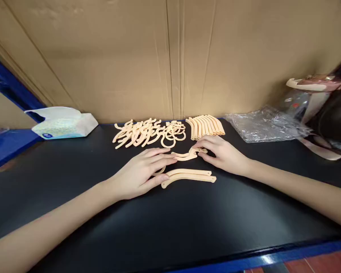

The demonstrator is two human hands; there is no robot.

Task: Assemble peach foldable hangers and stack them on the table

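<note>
Two long curved beige strips (191, 175) lie side by side on the black table, and the thumb of my left hand (143, 170) touches their left end. Its other fingers reach over to the left end of some smaller curved beige pieces (184, 156), spread and lying nearly flat. A beige ring (159, 171) is partly hidden under that hand. My right hand (218, 153) has its thumb and fingers closed around the right part of the smaller pieces, with the fingertips partly covering them.
Behind the hands lie a loose heap of curved beige pieces and rings (142, 132) and a neat row of long strips (206, 127). A tissue pack (62, 123) sits at back left, clear plastic bags (268, 125) at back right. Cardboard (116, 57) stands behind the table (170, 227).
</note>
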